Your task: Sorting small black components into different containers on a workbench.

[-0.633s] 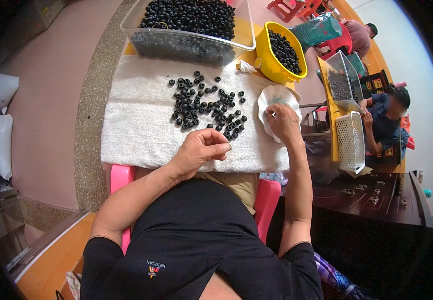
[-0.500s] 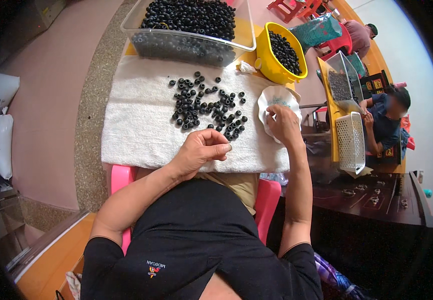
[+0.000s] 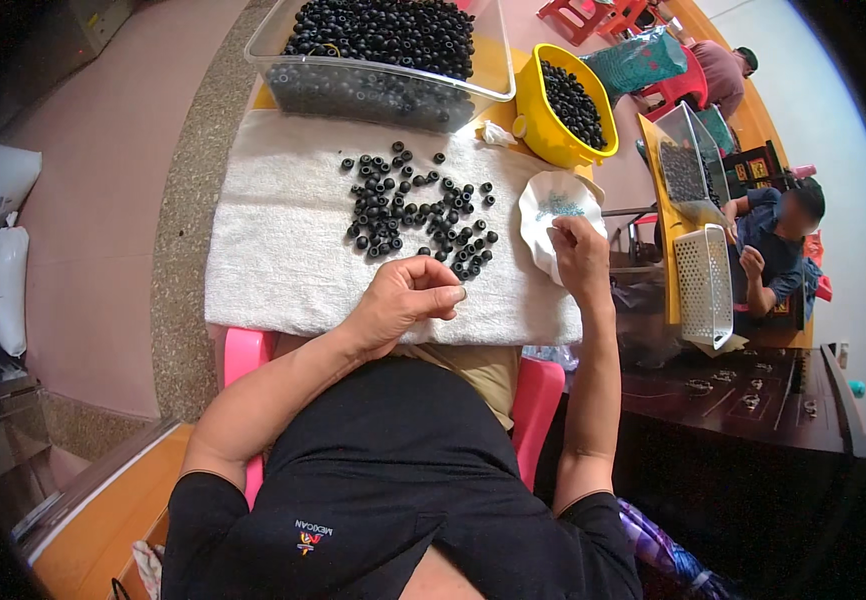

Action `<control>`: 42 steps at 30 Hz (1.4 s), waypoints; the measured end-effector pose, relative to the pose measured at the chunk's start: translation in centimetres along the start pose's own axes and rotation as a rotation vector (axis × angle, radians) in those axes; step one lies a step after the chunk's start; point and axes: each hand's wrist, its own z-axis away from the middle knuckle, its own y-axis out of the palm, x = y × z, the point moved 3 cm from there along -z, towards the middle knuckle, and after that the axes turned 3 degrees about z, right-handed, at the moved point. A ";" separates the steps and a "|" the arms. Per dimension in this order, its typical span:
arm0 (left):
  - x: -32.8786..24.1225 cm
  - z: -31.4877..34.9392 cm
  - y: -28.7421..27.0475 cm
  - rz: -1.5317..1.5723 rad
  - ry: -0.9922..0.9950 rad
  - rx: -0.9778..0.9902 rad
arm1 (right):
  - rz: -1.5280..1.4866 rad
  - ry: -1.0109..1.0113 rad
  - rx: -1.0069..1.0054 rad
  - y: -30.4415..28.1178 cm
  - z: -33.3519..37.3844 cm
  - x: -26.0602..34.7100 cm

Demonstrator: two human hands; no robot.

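Note:
Over the near part of a white towel (image 3: pixel 273 230), my left hand (image 3: pixel 405 303) is closed, thumb pressed to the forefinger. Whatever may sit in that pinch is too small to make out. Just beyond it, black round beads with holes (image 3: pixel 378 205) lie scattered, several of them close to the fingertips. My right hand (image 3: pixel 583 258) hovers at the near right rim of a white wavy-edged dish (image 3: pixel 534 240), its fingers drawn together. Tiny blue-green pieces (image 3: pixel 559 206) rest in the dish. Any piece between the right fingertips is hidden.
A clear plastic bin (image 3: pixel 495 62) full of black beads stands at the far edge of the towel. Right of it is a yellow basin (image 3: pixel 545 128) with more beads and a crumpled white tissue (image 3: pixel 496 135). A co-worker (image 3: pixel 778 240) sits at the right by a white perforated basket (image 3: pixel 705 290).
My right hand has drawn back a little toward me and right from the dish's middle, its fingers now closer together, uncovering the tiny pieces. My left hand keeps its pinch.

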 end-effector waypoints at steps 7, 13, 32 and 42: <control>0.2 0.0 -0.1 0.008 0.003 0.012 | -0.099 0.098 -0.011 -0.5 0.8 -0.1; -0.1 0.1 0.2 0.043 -0.012 0.022 | -0.570 0.265 0.071 0.8 2.8 2.1; 0.5 -0.1 0.1 -0.022 0.031 0.102 | -0.842 0.125 0.485 2.9 5.1 9.3; 0.6 0.2 0.5 0.056 -0.077 0.134 | -0.956 0.152 0.599 2.2 5.1 9.0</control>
